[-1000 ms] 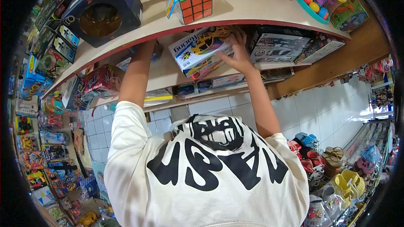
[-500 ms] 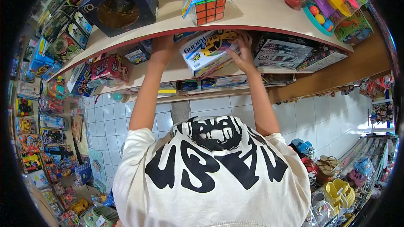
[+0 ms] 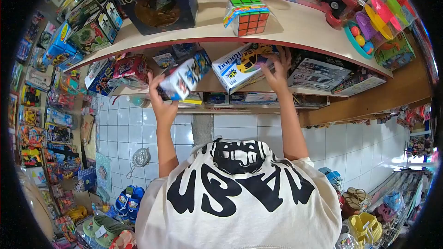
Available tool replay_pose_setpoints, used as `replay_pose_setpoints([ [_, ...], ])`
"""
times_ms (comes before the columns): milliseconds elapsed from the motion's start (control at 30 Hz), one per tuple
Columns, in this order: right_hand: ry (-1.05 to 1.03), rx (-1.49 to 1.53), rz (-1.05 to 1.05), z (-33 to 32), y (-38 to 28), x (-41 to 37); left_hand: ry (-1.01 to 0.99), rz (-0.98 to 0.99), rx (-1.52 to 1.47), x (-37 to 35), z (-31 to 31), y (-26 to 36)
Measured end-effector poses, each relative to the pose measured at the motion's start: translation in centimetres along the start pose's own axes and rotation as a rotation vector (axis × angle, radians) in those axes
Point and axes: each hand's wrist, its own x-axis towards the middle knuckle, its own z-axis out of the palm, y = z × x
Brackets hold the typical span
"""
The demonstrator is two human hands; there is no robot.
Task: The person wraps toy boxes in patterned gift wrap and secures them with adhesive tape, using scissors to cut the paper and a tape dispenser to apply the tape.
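Observation:
My left hand grips a small toy box with a white side and dark, colourful printing. It is tilted and slightly blurred at the lower shelf's front edge. My right hand rests on the right end of a white toy car box marked "Racing", with a yellow car on it. Its thumb lies over the front and its fingers curl round the far end, partly in shadow. The racing box sits aslant on the lower shelf, beneath the upper board.
On the upper shelf stand a wrapped puzzle cube, a dark blue cube box and a bowl of coloured balls. A red box is left of my left hand; a large dark box is at right. Clogs lie below right.
My left hand has come out from deep under the upper shelf, bringing the small toy box forward and left. My right hand stays on the racing box. The view has shifted slightly.

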Motion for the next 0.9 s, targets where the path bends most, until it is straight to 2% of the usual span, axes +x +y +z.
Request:
replay_pose_setpoints([
  [100, 0.020, 0.108, -0.079, -1.6, -5.1, 0.6, -0.054, 0.140, 0.023, -1.4, -2.0, 0.1],
  [133, -0.110, 0.202, 0.047, -1.3, -6.5, -0.1, -0.059, 0.174, 0.026, -1.6, -2.4, 0.2],
  [200, -0.121, 0.315, -0.093, -0.4, -9.5, 0.3, -0.046, 0.266, 0.067, -1.8, -3.1, 0.4],
  [300, -0.179, 0.648, 0.083, 0.4, -13.1, 0.9, 0.009, 0.422, 0.124, -1.7, -3.9, 0.4],
  [367, -0.310, 0.918, 0.269, 0.1, -14.0, 0.9, 0.044, 0.511, 0.084, -1.6, -3.9, -0.2],
  [400, -0.377, 1.047, 0.365, -0.2, -14.4, 0.8, -0.012, 0.207, -0.210, -2.1, -3.8, 0.4],
  [433, -0.402, 1.080, 0.397, -0.7, -14.8, 0.7, 0.024, -0.097, -0.524, -2.5, -3.7, 1.2],
  [467, -0.425, 1.111, 0.431, -1.3, -15.1, 0.5, 0.012, -0.199, -0.704, -2.3, -3.5, 2.2],
  [500, -0.446, 1.140, 0.468, -1.8, -15.3, 0.3, -0.020, -0.168, -0.650, -2.4, -3.0, 2.2],
  [567, -0.401, 1.161, 0.557, -2.2, -14.8, -0.2, -0.033, -0.049, -0.520, -3.0, -1.5, 1.5],
  [633, -0.334, 1.185, 0.669, -3.0, -13.7, -0.8, -0.013, 0.500, -0.065, -1.9, 0.0, 1.2],
  [667, -0.307, 1.093, 0.702, -3.6, -13.2, -0.8, -0.044, 0.470, -0.064, -2.0, 0.7, 1.7],
  [767, -0.079, 1.092, 0.710, -3.1, -10.0, -1.6, -0.211, 0.456, -0.117, -0.3, 2.5, 4.2],
  [867, 0.076, 1.000, 0.598, -2.1, -6.1, -1.2, -0.449, 0.393, -0.110, 1.9, 4.7, 5.2],
  [900, 0.109, 0.984, 0.589, -1.8, -5.7, -0.5, -0.478, 0.455, -0.063, 2.4, 5.6, 4.9],
])
